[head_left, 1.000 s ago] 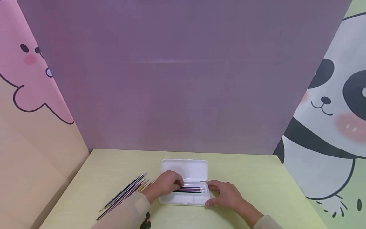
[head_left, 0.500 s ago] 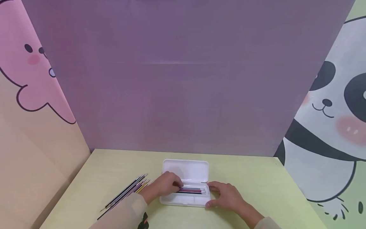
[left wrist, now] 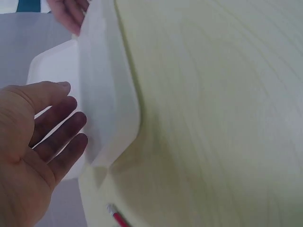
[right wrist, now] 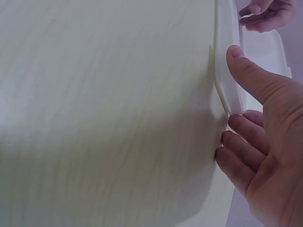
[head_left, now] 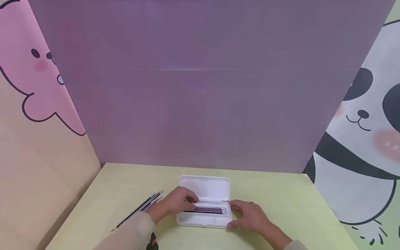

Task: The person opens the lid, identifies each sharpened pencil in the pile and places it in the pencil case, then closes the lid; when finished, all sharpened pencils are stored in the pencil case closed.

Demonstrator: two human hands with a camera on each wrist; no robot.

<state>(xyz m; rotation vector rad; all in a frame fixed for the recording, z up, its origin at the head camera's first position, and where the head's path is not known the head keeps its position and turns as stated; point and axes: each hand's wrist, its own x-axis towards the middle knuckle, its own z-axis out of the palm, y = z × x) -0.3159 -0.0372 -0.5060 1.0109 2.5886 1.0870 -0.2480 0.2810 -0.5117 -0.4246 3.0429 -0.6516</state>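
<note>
A white pencil case (head_left: 197,219) stands on the table with its lid (head_left: 206,187) tipped back. Several pencils (head_left: 210,210) lie side by side in its rear compartment. Over the left part of that compartment is my left hand (head_left: 177,200), covering the pencils' left ends. The left wrist view shows this hand's fingers (left wrist: 61,127) loosely bent and apart from the thumb, with nothing visible between them. My right hand (head_left: 250,216) holds the case's right end, thumb at the front corner and fingers round the back, as the right wrist view also shows.
Several more pencils (head_left: 139,209) lie slanted on the table to the left, partly hidden by my left forearm. A pale yellow table (head_left: 275,194) surrounds the case. A purple panel (head_left: 200,104) rises along its far edge.
My left hand has drawn slightly left, its thumb and fingers parting and uncovering more of the pencils in the case. My right hand keeps its hold. The whole view has shifted slightly.
</note>
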